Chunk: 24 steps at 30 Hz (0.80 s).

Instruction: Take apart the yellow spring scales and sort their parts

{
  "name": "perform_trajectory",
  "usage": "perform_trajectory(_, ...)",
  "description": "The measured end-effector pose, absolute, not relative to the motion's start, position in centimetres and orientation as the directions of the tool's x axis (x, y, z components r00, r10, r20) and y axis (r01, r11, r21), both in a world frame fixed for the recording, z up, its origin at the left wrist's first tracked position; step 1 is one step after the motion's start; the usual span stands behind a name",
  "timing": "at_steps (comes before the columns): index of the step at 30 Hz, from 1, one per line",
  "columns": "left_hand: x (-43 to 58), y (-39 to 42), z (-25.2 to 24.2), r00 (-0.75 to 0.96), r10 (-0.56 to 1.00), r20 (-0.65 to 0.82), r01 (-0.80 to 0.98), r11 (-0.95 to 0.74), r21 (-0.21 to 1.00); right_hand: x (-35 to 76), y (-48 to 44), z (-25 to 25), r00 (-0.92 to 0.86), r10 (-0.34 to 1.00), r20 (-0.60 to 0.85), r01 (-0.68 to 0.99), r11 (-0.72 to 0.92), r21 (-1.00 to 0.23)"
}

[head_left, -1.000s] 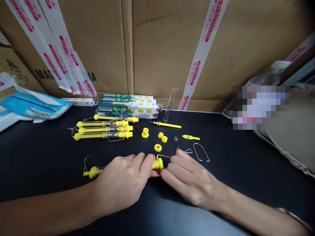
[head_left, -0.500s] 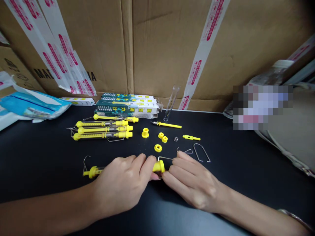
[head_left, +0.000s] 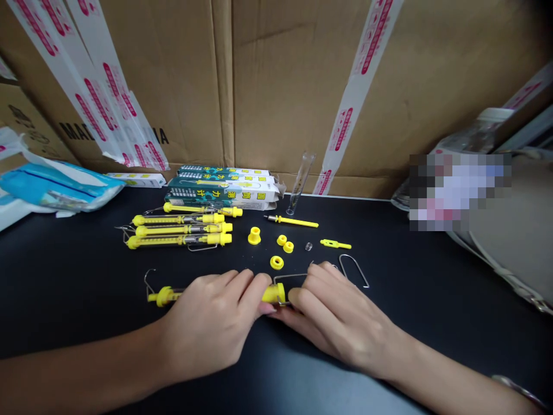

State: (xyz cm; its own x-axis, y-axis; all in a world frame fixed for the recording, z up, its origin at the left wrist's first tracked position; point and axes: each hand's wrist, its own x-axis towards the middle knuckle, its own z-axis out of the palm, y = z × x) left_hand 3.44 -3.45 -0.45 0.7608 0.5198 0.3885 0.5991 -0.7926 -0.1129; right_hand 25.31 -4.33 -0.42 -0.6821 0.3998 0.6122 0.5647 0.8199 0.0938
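Left hand [head_left: 207, 325]: fingers curled closed over the barrel of a yellow spring scale [head_left: 169, 296], just behind its wide yellow end cap [head_left: 273, 293]. Right hand [head_left: 341, 323]: fingers pressed together at the cap end, fingertips [head_left: 298, 298] against a thin wire loop [head_left: 290, 275] that stands out from the cap. Exact pinch point hidden by the fingers. Fingertips of the two hands very close at the cap; contact cannot be confirmed.

Scale lies roughly level just above the table surface, wire hook [head_left: 149, 281] at far end pointing left, clear of the left hand. Cannot tell whether it touches the black table [head_left: 69, 288].

Ahead of the hands: yellow ring [head_left: 277, 263]; two smaller yellow rings [head_left: 285, 243], side by side; flanged yellow cap [head_left: 254, 235]; small coil spring [head_left: 308, 246]; yellow rod [head_left: 294, 221]; slotted yellow piece [head_left: 336, 244]; bent wire [head_left: 353, 271], just beyond the right hand.

Further left: four assembled scales [head_left: 181, 229], side by side. Behind them: stacked printed boxes [head_left: 220, 187]. Glass tube [head_left: 299, 183] leans against a cardboard wall [head_left: 285, 86] with printed tape [head_left: 356, 98]. Blue packet [head_left: 56, 193] at left. Bracelet [head_left: 518, 391] on right wrist. Right side partly pixelated.
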Motion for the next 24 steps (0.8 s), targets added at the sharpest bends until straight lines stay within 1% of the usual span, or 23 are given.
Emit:
perform_trajectory(5,3.4,-3.3,-0.5,0.747,0.536,0.393,0.621,-0.774,-0.125,25.6,-4.5,-0.5,-0.551,0.533,0.642,0.53,0.818,-0.224)
perform_trajectory(7,3.4,-3.3,-0.4,0.747,0.534,0.396,0.624,-0.769,-0.14,26.0,-4.3,-0.3,-0.503,0.576,0.645,0.517,0.798,-0.31)
perform_trajectory(9,3.4,-3.3,-0.4,0.751,0.519,0.408,0.617,-0.772,-0.154,26.6,-3.9,0.2,-0.482,0.592,0.645,0.539,0.782,-0.315)
perform_trajectory(12,3.4,-3.3,-0.3,0.738,0.508,0.444,0.617,-0.775,-0.138,27.8,-3.0,1.4,-0.433,0.566,0.701,0.639,0.742,-0.205)
perform_trajectory(14,3.4,-3.4,-0.2,0.732,0.505,0.457,0.614,-0.78,-0.121,28.7,-2.3,2.3,-0.367,0.536,0.76,0.694,0.702,-0.16)
perform_trajectory(16,3.3,-3.3,-0.2,0.739,0.496,0.456,0.604,-0.788,-0.121,29.9,-1.6,3.2,-0.31,0.553,0.773,0.71,0.676,-0.198)
perform_trajectory(18,3.3,-3.2,-0.2,0.74,0.491,0.459,0.601,-0.789,-0.127,31.3,-0.9,3.9,-0.296,0.642,0.707,0.673,0.666,-0.323)
perform_trajectory(19,3.4,-3.1,-0.2,0.74,0.491,0.46,0.603,-0.787,-0.131,32.1,-0.6,4.1,-0.312,0.707,0.635,0.644,0.649,-0.406)
perform_trajectory(21,3.4,-3.1,-0.2,0.74,0.494,0.457,0.607,-0.783,-0.138,33.5,0.0,4.4,-0.384,0.812,0.44,0.579,0.583,-0.57)
perform_trajectory(22,3.5,-3.0,-0.2,0.737,0.498,0.457,0.611,-0.779,-0.138,34.1,0.3,4.4,-0.408,0.836,0.368,0.562,0.547,-0.62)
perform_trajectory(24,3.5,-3.0,-0.2,0.731,0.513,0.45,0.621,-0.773,-0.127,35.2,0.8,4.5,-0.453,0.85,0.27,0.553,0.505,-0.662)
